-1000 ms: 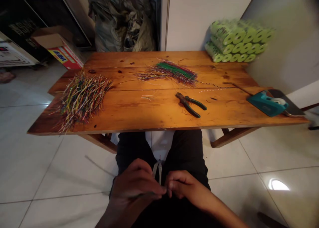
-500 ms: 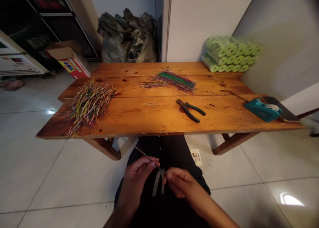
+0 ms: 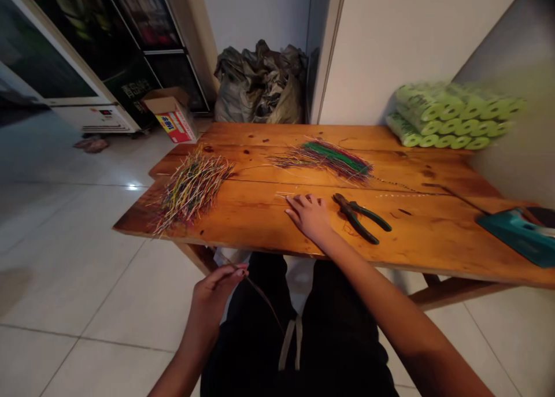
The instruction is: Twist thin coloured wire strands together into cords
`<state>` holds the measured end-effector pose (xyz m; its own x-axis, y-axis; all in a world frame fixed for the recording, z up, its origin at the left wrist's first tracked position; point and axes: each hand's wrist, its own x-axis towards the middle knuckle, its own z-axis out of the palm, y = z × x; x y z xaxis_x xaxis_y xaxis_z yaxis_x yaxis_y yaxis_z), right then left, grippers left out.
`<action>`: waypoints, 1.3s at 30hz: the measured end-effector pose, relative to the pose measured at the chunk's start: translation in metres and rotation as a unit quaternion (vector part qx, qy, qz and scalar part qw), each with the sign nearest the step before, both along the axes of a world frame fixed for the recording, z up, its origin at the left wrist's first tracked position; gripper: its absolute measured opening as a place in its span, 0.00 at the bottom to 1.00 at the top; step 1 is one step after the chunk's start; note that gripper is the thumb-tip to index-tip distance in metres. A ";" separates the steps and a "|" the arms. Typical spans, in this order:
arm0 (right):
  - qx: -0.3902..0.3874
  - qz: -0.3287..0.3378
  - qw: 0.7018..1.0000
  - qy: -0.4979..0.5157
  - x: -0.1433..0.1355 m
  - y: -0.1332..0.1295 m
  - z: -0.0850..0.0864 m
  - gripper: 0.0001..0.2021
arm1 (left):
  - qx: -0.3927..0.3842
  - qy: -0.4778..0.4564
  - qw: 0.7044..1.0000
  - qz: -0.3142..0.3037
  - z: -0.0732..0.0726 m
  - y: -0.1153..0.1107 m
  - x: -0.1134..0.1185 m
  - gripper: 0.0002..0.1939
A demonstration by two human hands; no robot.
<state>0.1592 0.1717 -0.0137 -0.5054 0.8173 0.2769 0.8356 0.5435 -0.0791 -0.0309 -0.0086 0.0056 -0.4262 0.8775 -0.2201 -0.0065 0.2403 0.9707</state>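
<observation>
Left hand [image 3: 222, 284] pinching strands [image 3: 265, 299]

At seven o'clock from the right hand [image 3: 311, 216], they are bowing, thin and dark, ends blurring. That hand is lying half-spread on the table [image 3: 255, 235], fingertips partly hiding short bits [image 3: 281, 195]; any hold is unclear.

The left hand [image 3: 219, 290] pinches thumb to fingers at lower left of centre; the right arm reaches up from the lower right, its hand [image 3: 313, 216] palm down, fingers spread.
</observation>
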 end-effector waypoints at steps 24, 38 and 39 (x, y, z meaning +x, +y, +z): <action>0.027 0.189 0.981 0.035 0.040 -0.072 -0.023 0.13 | -0.006 -0.156 0.982 -0.109 -0.031 0.009 0.046 0.05; -0.155 0.232 0.943 0.183 0.058 -0.085 0.012 0.06 | 0.153 0.084 0.974 -0.143 -0.017 0.013 0.069 0.05; -0.164 0.239 0.941 0.176 0.060 -0.088 0.016 0.07 | 0.157 0.069 0.972 -0.162 -0.018 0.013 0.068 0.06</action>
